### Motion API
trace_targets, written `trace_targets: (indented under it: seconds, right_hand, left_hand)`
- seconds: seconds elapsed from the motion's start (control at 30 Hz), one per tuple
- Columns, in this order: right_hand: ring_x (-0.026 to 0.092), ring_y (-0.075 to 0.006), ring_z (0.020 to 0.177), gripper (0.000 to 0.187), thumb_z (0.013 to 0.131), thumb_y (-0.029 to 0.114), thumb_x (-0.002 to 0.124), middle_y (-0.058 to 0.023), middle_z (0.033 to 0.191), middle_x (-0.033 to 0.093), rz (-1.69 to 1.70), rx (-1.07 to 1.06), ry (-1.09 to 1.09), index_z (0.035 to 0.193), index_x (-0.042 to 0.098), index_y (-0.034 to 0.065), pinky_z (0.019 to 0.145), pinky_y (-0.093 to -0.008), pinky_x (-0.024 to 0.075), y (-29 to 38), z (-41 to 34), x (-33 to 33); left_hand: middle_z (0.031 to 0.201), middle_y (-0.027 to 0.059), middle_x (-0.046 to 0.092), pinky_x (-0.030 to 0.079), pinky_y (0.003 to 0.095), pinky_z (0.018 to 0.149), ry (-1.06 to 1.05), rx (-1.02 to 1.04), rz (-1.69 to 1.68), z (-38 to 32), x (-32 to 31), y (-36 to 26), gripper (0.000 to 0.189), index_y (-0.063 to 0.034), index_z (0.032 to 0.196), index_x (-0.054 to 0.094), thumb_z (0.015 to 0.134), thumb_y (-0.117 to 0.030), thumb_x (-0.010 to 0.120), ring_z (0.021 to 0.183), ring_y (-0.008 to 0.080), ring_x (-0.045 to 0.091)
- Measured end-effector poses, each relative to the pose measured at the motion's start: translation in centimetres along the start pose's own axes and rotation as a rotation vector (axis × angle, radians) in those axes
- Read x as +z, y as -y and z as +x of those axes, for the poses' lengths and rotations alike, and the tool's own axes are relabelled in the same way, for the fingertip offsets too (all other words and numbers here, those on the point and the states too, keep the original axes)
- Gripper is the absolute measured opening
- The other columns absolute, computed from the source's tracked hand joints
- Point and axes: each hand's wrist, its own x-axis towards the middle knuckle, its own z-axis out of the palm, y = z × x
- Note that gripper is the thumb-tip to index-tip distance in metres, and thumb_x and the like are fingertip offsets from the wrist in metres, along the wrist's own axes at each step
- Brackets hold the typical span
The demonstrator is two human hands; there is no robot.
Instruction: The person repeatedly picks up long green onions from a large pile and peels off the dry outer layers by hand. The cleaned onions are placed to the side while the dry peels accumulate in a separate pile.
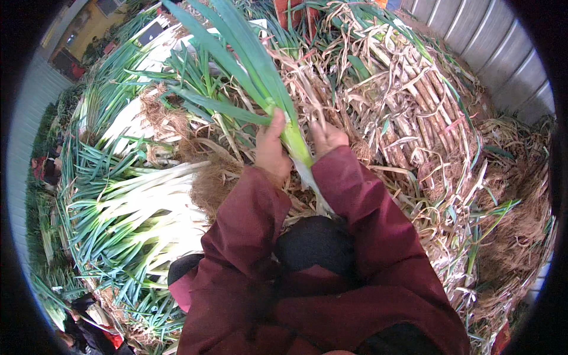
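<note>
A large leek or Welsh onion point(296, 141) stands slanted in front of me, its green leaves fanning to the upper left and its pale stem running down towards my knees. My left hand point(273, 148) is closed around its upper stem, thumb up by the leaf fork. My right hand point(327, 136), on the stem's other side, pinches a dry, brownish outer leaf point(316, 104). The lower end of the stem is partly hidden by my right sleeve and knee. To the left lies a pile of clean white-stemmed stalks point(155, 213) with green tops and brown roots point(211, 188).
Unpeeled stalks with dry leaves point(412, 102) are heaped at the right. Loose husks point(435, 222) and a mass of roots point(510, 253) lie lower right. Another white-stemmed bundle point(128, 120) is at the upper left. A corrugated metal wall point(492, 49) stands at the upper right.
</note>
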Motion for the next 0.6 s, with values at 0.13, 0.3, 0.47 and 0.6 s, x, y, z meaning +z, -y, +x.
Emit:
trace_targets:
  seconds: [0.13,0.3,0.47,0.6]
  right_hand:
    - [0.056,-0.0313,0.091,0.039,0.080,0.025,0.056,-0.0183,0.104,0.054,-0.970,-0.154,0.386,0.114,0.051,0.0077,0.077,-0.0399,0.0462,-13.0,-4.4,-5.0]
    - [0.051,-0.0325,0.102,0.042,0.079,0.026,0.056,-0.0207,0.112,0.050,-1.048,0.054,0.410,0.116,0.050,0.0072,0.085,-0.0406,0.0429,-16.7,-9.2,-13.2]
    - [0.041,-0.0356,0.116,0.060,0.082,0.042,0.054,-0.0263,0.122,0.044,-0.163,-0.359,0.395,0.125,0.041,0.0016,0.099,-0.0387,0.0316,-0.6,-1.8,-5.1]
    - [0.058,-0.0360,0.088,0.042,0.085,0.038,0.051,-0.0222,0.091,0.059,0.095,-0.327,0.337,0.103,0.053,0.0007,0.077,-0.0386,0.0443,7.9,2.1,2.2]
  left_hand:
    - [0.086,0.0060,0.051,0.044,0.0336,0.071,0.000,-0.004,-0.033,0.8,-2.7,-4.1,0.049,-0.0047,0.107,0.045,0.086,-0.049,0.043,0.080,0.0191,0.049]
    - [0.076,-0.0019,0.047,0.039,0.0260,0.067,0.414,0.051,-0.399,3.5,-3.5,-6.2,0.062,-0.0073,0.109,0.045,0.076,-0.060,0.049,0.068,0.0095,0.045]
    - [0.059,-0.0070,0.041,0.041,0.0295,0.075,0.605,0.041,-0.394,5.6,-0.7,-3.6,0.089,0.0024,0.122,0.039,0.071,-0.071,0.041,0.058,0.0087,0.042]
    - [0.098,0.0100,0.057,0.042,0.0346,0.081,0.236,-0.070,0.266,5.7,-1.1,-6.3,0.079,-0.0030,0.125,0.038,0.082,-0.067,0.020,0.084,0.0187,0.054]
